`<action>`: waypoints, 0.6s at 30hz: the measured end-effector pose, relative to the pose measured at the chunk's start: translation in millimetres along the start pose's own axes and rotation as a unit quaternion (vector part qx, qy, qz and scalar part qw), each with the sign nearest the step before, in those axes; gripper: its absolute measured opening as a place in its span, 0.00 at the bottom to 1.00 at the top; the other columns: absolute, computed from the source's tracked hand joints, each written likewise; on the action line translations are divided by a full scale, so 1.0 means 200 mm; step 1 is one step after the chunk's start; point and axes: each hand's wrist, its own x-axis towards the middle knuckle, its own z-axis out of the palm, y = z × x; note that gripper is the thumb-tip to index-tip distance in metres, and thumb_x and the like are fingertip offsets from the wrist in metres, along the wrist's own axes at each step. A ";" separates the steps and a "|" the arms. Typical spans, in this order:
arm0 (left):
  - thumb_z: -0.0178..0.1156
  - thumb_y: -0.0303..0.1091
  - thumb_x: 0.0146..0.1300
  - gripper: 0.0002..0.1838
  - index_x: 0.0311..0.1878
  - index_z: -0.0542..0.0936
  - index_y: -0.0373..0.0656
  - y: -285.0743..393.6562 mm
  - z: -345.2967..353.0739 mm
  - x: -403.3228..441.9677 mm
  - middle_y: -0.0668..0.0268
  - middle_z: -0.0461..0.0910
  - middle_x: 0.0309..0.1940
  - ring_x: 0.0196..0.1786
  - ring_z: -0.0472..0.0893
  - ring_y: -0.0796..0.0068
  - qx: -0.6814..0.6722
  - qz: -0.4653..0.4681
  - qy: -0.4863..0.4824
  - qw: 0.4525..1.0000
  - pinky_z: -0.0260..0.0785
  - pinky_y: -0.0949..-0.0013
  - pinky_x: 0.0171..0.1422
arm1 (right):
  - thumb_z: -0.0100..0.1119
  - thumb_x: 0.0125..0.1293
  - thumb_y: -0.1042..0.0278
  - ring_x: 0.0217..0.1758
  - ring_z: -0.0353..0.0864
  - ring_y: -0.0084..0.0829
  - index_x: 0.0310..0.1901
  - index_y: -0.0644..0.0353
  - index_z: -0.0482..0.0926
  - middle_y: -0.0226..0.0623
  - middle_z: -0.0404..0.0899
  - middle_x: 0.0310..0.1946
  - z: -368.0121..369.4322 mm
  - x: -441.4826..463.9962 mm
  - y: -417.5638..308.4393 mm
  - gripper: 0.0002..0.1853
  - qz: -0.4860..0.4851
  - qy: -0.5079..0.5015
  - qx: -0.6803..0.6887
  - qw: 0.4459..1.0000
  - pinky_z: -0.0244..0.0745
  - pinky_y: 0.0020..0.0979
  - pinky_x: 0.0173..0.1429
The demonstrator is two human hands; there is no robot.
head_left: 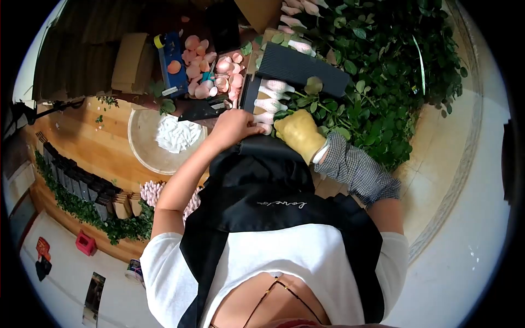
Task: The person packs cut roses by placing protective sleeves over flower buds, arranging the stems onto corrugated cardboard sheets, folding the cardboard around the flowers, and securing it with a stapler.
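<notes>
Roses in pale netting [269, 105] lie in a short column at the table's near edge, their green stems [322, 109] pointing right. My bare left hand [236, 128] is closed at the lowest netted heads, its fingertips against one of them. My right hand [299, 133], in a yellow glove with a checked sleeve, is curled around the stems just right of the heads; what lies inside its fingers is hidden. A dark ribbed board [303, 69] lies across the flowers above both hands.
Loose pink petals [221, 74] and a blue box [174, 65] lie beyond my left hand. A round bowl of white pieces [179, 134] stands left. Leafy stems [383, 71] pile at the right. Wrapped bundles [82, 183] line the floor at far left.
</notes>
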 end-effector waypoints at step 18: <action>0.58 0.25 0.68 0.10 0.29 0.71 0.36 -0.24 -0.20 -0.24 0.70 0.78 0.30 0.35 0.73 0.84 -0.349 0.092 0.283 0.888 0.70 0.73 0.44 | 0.63 0.67 0.54 0.37 0.88 0.45 0.42 0.58 0.86 0.41 0.88 0.33 -0.41 0.03 0.03 0.15 -0.042 -0.056 0.305 0.950 0.81 0.46 0.43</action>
